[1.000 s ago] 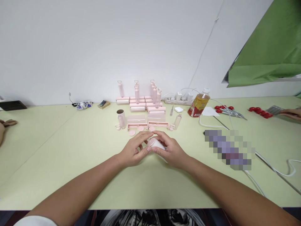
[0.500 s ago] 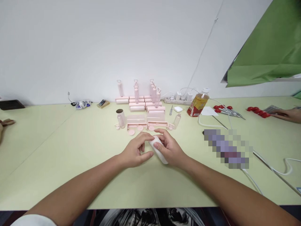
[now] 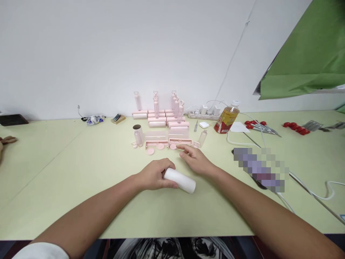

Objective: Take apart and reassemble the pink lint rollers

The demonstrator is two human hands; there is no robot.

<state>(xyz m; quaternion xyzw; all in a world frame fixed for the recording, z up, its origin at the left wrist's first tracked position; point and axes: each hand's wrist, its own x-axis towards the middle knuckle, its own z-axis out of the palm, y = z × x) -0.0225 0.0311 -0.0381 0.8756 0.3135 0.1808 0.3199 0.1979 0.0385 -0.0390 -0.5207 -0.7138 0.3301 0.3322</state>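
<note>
A white paper roll (image 3: 180,180) is gripped at its left end by my left hand (image 3: 155,175), tilted above the table. My right hand (image 3: 196,158) reaches forward with fingers stretched out, its index fingertip at the edge of a pink round cap (image 3: 173,146); whether it touches is unclear. Two more pink caps, one in front (image 3: 150,151) and one farther back (image 3: 160,146), lie to the left. Behind them are two pink open holders, left (image 3: 157,144) and right (image 3: 181,141), with clear covers (image 3: 156,136). Another roll (image 3: 137,130) stands upright, its brown core showing.
Several pink roller cases (image 3: 157,124) and clear tubes with pink tops (image 3: 156,108) stand near the wall. Rightward are a power strip (image 3: 203,116), a drink bottle (image 3: 226,119), a blurred-out object (image 3: 258,171), cables and red-handled tools (image 3: 296,128).
The white roll has passed from my right hand into my left and turned flatter. My right hand has let go and moved toward the pink caps. A co-worker's hand at right has gone from view.
</note>
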